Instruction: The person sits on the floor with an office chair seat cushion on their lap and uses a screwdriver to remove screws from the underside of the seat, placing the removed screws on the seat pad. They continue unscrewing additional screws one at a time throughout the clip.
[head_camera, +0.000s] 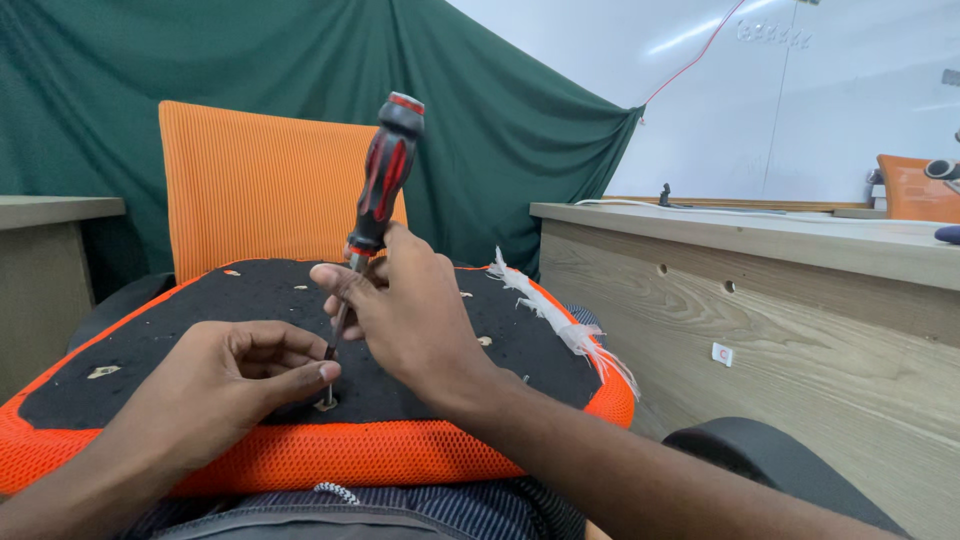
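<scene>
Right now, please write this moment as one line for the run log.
right hand: holds screwdriver, tip down at screw | left hand: fingertips steady screw | base: black underside of orange seat cushion

A dark green cloth curtain (300, 60) hangs behind; a long pale wooden bench (760, 300) stands right, below a whiteboard (800, 100).

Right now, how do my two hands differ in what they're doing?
The right hand is raised and pinches the shaft of the red and black screwdriver; the left hand lies low on the black seat underside. The right grips a tool; the left's fingertips steady the screw at its tip. Both meet at that screw.
</scene>
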